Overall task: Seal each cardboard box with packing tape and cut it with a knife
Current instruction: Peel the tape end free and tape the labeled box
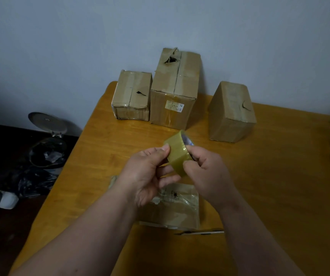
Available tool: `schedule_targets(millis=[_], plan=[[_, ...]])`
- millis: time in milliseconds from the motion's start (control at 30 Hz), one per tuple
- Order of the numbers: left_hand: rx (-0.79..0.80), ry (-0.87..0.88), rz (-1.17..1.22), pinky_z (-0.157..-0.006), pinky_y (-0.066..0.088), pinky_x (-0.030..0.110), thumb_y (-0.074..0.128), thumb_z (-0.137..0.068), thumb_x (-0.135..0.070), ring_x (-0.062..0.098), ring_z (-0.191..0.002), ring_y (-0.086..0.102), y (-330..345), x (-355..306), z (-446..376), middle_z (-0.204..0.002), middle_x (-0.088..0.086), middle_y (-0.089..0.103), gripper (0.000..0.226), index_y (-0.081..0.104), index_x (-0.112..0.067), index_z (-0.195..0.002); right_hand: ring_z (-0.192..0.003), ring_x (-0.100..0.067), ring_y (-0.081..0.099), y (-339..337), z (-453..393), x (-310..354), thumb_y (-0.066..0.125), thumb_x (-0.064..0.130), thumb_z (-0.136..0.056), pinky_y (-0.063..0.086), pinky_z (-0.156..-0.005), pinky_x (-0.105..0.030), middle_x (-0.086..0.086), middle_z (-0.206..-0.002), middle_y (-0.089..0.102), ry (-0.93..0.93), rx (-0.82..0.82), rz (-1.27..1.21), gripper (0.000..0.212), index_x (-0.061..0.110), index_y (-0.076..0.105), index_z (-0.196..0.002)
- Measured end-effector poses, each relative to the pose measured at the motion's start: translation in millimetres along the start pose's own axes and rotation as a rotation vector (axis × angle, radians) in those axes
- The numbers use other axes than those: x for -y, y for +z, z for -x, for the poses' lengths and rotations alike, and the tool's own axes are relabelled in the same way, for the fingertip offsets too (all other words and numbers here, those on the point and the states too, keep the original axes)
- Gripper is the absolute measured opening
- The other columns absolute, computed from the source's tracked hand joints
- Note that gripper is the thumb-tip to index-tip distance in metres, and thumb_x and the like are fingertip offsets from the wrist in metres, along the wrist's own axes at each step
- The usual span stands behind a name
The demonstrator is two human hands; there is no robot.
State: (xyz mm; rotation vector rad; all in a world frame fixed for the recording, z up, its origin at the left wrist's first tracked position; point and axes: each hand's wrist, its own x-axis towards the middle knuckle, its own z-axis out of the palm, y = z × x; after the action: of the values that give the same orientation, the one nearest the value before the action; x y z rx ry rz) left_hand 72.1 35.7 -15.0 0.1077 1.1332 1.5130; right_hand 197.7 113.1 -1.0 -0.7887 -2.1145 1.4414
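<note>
Three cardboard boxes [175,90] wait behind while both hands [148,172] pinch the packing tape roll [179,154], knife [200,232] untouched.

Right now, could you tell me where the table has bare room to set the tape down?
Bare: the right side, between the right box and knife; also left of the hands. Crowded: the back row of boxes and the flat box underneath the hands.

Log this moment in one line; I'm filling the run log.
both hands hold tape roll | left hand, right hand | knife on table | near box below hands
</note>
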Motion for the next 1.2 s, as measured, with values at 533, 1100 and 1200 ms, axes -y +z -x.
schedule_targets(millis=[533, 1100, 1200], plan=[[-0.093, -0.14, 0.117, -0.038, 0.053, 0.03, 0.064, -0.089, -0.022, 0.02, -0.053, 0.071, 6, -3, 3, -0.065, 0.013, 0.071, 0.02, 0.066, -0.002, -0.087, -0.069, -0.015, 0.053, -12, 1, 3, 0.051, 0.015, -0.068, 0.044, -0.058, -0.033, -0.004, -0.08, 0.061, 0.037, 0.018, 0.053, 0.031, 0.015, 0.073, -0.09], [-0.128, -0.229, 0.2, -0.037, 0.053, 0.03, 0.072, -0.068, -0.023, 0.024, -0.058, 0.073, 10, -4, 2, -0.072, 0.016, 0.073, 0.035, 0.065, 0.0, -0.093, -0.056, -0.005, 0.049, -19, 4, 5, 0.055, 0.013, -0.067, 0.042, -0.049, -0.027, -0.003, -0.072, 0.063, 0.008, 0.054, 0.094, 0.029, 0.012, 0.072, -0.091], [-0.143, -0.251, 0.206, -0.038, 0.053, 0.03, 0.073, -0.073, -0.024, 0.025, -0.061, 0.073, 9, -3, 1, -0.075, 0.016, 0.074, 0.033, 0.065, 0.001, -0.094, -0.064, -0.02, 0.057, -22, 4, 5, 0.054, 0.013, -0.068, 0.047, -0.055, -0.037, -0.004, -0.076, 0.067, 0.022, 0.054, 0.073, 0.033, 0.018, 0.073, -0.094]])
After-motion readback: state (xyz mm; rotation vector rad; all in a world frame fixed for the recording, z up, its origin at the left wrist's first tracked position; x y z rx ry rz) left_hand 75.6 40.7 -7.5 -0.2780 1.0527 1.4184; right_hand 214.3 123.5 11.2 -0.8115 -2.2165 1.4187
